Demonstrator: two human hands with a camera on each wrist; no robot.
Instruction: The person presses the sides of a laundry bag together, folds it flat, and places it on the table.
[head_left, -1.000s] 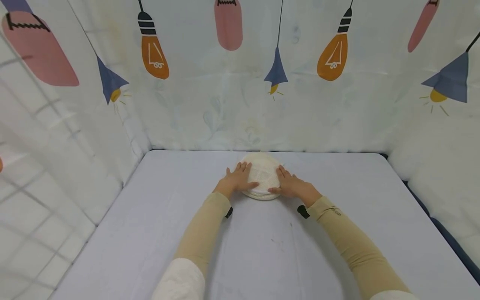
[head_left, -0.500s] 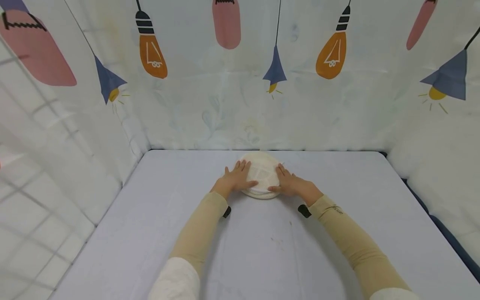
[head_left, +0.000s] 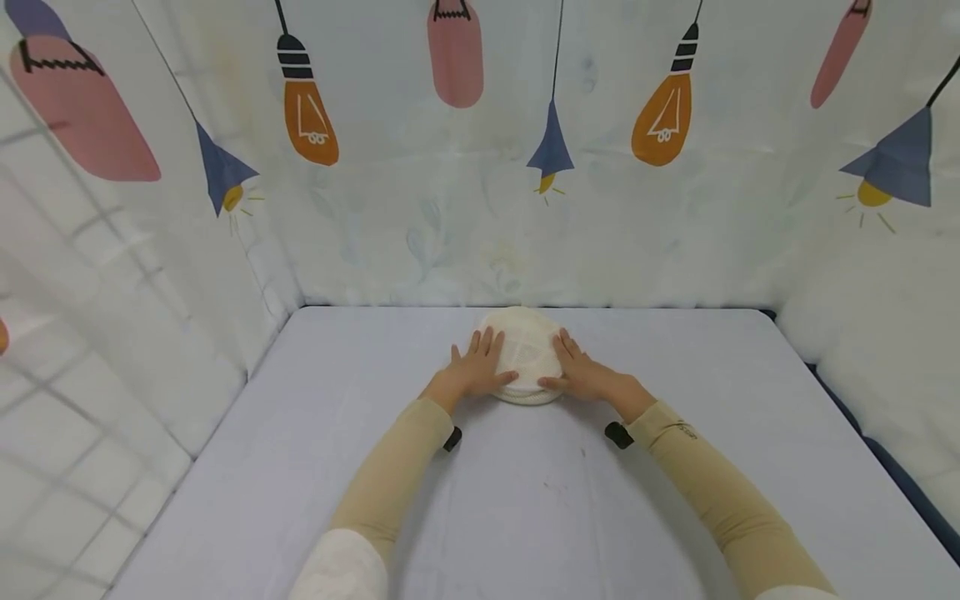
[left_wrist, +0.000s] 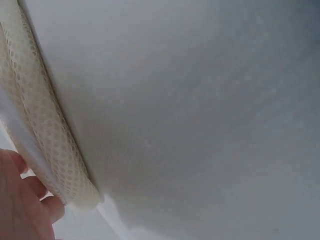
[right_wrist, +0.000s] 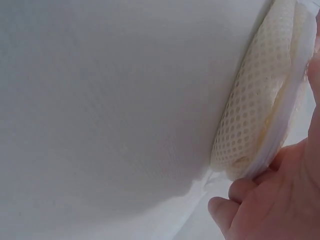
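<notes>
A round, flat cream mesh bag [head_left: 527, 346] lies near the table's far edge, with honeycomb netting and a white band along its side in the wrist views. My left hand [head_left: 474, 367] rests on its left side, fingers spread and pointing away, thumb toward the middle. Mirroring it, my right hand [head_left: 585, 372] rests on the right side with its thumb on the near part. In the left wrist view, fingertips touch the mesh side [left_wrist: 47, 110]. The right wrist view has fingers [right_wrist: 242, 190] against the white band [right_wrist: 280, 130]. The palms hide parts of the rim.
A pale cloth covers the table [head_left: 517, 517]. Behind it hangs a white curtain [head_left: 420, 225] printed with lamps and bulbs, continuing along both sides. A small black wrist camera [head_left: 618, 435] sits under the right wrist, another black camera [head_left: 453, 439] under the left.
Both hands stay on the mesh bag, with the wrists shifting slightly outward. The left fingers look a little more spread. The head view tips slightly, so the scene sits lower.
</notes>
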